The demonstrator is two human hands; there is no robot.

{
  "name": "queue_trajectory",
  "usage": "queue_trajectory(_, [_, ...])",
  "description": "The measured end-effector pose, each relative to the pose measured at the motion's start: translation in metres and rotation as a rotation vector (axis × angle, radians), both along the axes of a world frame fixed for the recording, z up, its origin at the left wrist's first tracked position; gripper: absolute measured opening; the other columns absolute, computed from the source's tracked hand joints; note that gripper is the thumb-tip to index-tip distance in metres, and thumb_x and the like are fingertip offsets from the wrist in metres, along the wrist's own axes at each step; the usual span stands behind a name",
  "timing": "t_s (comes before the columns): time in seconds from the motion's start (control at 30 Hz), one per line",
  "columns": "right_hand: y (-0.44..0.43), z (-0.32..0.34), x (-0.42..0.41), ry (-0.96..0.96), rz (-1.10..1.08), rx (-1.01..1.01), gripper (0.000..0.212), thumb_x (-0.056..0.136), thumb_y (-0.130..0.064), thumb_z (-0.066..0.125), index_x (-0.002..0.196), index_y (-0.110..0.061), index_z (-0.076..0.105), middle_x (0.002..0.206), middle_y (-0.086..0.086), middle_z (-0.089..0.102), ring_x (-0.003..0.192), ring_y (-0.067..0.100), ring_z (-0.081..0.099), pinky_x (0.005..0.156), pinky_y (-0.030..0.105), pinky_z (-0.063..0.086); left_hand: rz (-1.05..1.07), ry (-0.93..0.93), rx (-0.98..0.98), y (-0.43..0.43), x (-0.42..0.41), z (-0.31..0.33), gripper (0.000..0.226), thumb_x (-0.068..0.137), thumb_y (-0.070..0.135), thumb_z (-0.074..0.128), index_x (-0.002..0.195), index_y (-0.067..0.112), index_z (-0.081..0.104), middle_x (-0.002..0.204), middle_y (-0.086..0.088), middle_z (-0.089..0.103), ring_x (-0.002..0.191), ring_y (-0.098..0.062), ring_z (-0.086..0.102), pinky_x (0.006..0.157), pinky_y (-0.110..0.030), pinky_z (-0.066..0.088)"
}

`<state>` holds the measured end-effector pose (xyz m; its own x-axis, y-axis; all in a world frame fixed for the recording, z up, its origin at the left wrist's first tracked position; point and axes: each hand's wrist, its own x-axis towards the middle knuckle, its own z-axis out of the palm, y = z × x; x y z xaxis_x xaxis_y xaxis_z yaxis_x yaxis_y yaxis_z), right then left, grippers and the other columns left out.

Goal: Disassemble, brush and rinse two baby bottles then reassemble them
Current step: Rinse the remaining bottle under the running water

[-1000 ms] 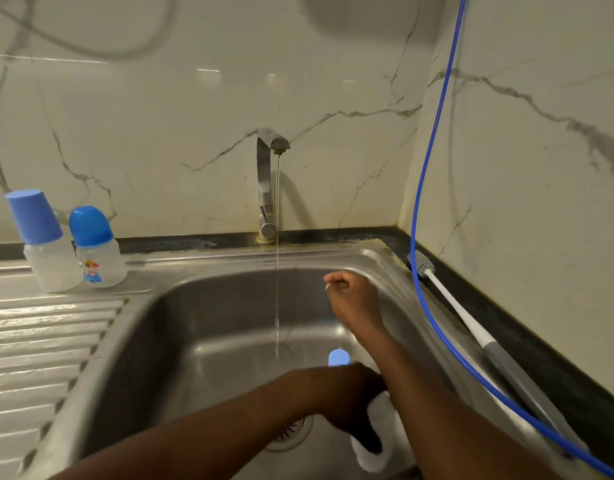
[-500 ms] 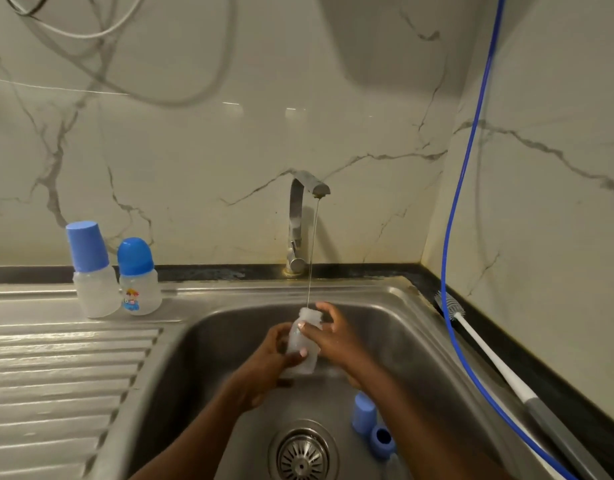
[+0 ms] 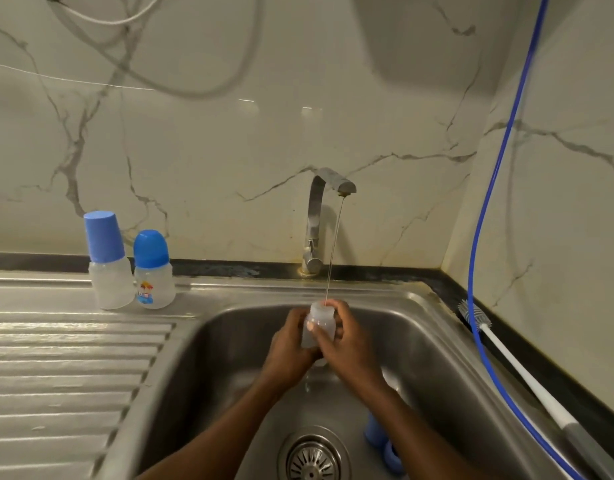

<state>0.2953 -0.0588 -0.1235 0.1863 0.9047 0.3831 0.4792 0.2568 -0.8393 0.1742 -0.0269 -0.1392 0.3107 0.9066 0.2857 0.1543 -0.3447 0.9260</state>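
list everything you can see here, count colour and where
open bottle: 1, clear, held upright under the stream
capped bottles: 2, clear with blue caps, on the drainboard, left
blue parts: 2, in the basin right of the drain
brush: 1, white and grey, on the sink's right edge
hose: 1, blue, hanging along the right wall
tap: 1, steel, running thinly
sink: 1, steel
drain: 1, steel, basin floor
left hand: on the bottle
right hand: on the bottle
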Motion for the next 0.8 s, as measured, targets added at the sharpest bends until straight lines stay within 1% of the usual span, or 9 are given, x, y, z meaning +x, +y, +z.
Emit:
queue_trajectory(0.07, [0.002, 0.0, 0.004, 0.005, -0.026, -0.001, 0.04, 0.089, -0.033, 0.068, 0.121, -0.04, 0.045, 0.107, -0.018, 0.054, 0.102, 0.007, 0.06, 0.074, 0.023, 0.057, -0.021, 0.004, -0.006, 0.001, 0.0, -0.002, 0.051, 0.085, 0.017, 0.075, 0.126, 0.028, 0.048, 0.117, 0.004, 0.063, 0.1, -0.003, 0.066, 0.072, -0.017, 0.055])
queue_trajectory(0.13, [-0.002, 0.001, 0.004, -0.037, -0.032, -0.037, 0.033, 0.09, -0.031, 0.067, 0.112, -0.042, 0.045, 0.097, -0.019, 0.052, 0.099, 0.009, 0.062, 0.068, 0.016, 0.052, -0.054, 0.061, -0.005, -0.002, 0.0, -0.001, 0.056, 0.082, 0.018, 0.077, 0.13, 0.027, 0.049, 0.12, 0.003, 0.062, 0.105, -0.007, 0.064, 0.074, -0.014, 0.054])
queue_trajectory(0.2, [-0.002, -0.001, 0.004, -0.072, -0.027, -0.011, 0.034, 0.091, -0.03, 0.065, 0.115, -0.043, 0.045, 0.099, -0.02, 0.052, 0.097, 0.005, 0.06, 0.067, 0.015, 0.051, -0.043, 0.032, -0.002, -0.001, 0.0, -0.002, 0.057, 0.083, 0.016, 0.076, 0.132, 0.027, 0.05, 0.121, 0.004, 0.061, 0.107, -0.012, 0.064, 0.078, -0.021, 0.058])
queue_trajectory(0.3, [0.001, -0.004, -0.001, -0.038, 0.003, -0.077, 0.042, 0.091, -0.03, 0.065, 0.121, -0.044, 0.038, 0.113, -0.01, 0.056, 0.095, 0.003, 0.057, 0.062, 0.013, 0.05, -0.012, 0.026, -0.008, 0.0, 0.001, -0.003, 0.041, 0.083, 0.017, 0.074, 0.119, 0.026, 0.056, 0.115, -0.002, 0.064, 0.096, -0.016, 0.068, 0.074, -0.039, 0.062])
queue_trajectory(0.37, [0.003, -0.003, -0.003, -0.054, -0.01, -0.045, 0.046, 0.089, -0.03, 0.068, 0.122, -0.043, 0.039, 0.113, -0.014, 0.054, 0.096, 0.0, 0.055, 0.062, 0.009, 0.048, 0.019, 0.012, 0.045, 0.001, 0.001, -0.002, 0.04, 0.082, 0.02, 0.074, 0.117, 0.028, 0.055, 0.113, 0.0, 0.064, 0.096, -0.014, 0.068, 0.076, -0.038, 0.061])
queue_trajectory(0.47, [0.005, -0.006, 0.002, -0.071, -0.021, -0.075, 0.042, 0.091, -0.03, 0.066, 0.125, -0.036, 0.042, 0.116, -0.008, 0.052, 0.102, 0.009, 0.057, 0.063, 0.012, 0.048, -0.045, 0.049, -0.054, 0.0, 0.004, -0.006, 0.044, 0.084, 0.014, 0.073, 0.12, 0.022, 0.05, 0.112, -0.003, 0.064, 0.094, -0.015, 0.069, 0.075, -0.036, 0.061])
queue_trajectory(0.6, [0.012, -0.008, 0.004, 0.002, -0.057, -0.038, 0.058, 0.085, -0.032, 0.072, 0.125, -0.049, 0.034, 0.125, -0.008, 0.052, 0.107, 0.009, 0.056, 0.074, 0.025, 0.058, 0.02, -0.057, -0.069, 0.002, 0.001, -0.005, 0.049, 0.082, 0.013, 0.076, 0.122, 0.022, 0.049, 0.114, 0.0, 0.063, 0.092, -0.007, 0.068, 0.071, -0.027, 0.06])
queue_trajectory(0.73, [0.011, -0.015, -0.003, 0.018, 0.057, -0.162, 0.076, 0.074, -0.044, 0.077, 0.133, -0.054, 0.031, 0.13, -0.005, 0.054, 0.113, 0.017, 0.059, 0.083, 0.04, 0.059, 0.034, -0.04, -0.15, 0.001, -0.002, -0.012, 0.039, 0.089, 0.015, 0.069, 0.12, 0.027, 0.047, 0.114, -0.005, 0.062, 0.089, -0.019, 0.07, 0.07, -0.042, 0.062])
queue_trajectory(0.8, [0.013, -0.013, 0.0, 0.049, 0.022, -0.144, 0.075, 0.075, -0.041, 0.078, 0.133, -0.052, 0.032, 0.129, -0.006, 0.054, 0.113, 0.016, 0.058, 0.083, 0.039, 0.059, -0.028, -0.058, -0.147, 0.003, 0.002, -0.014, 0.047, 0.088, 0.016, 0.071, 0.125, 0.029, 0.046, 0.119, -0.003, 0.06, 0.098, -0.019, 0.068, 0.076, -0.039, 0.062])
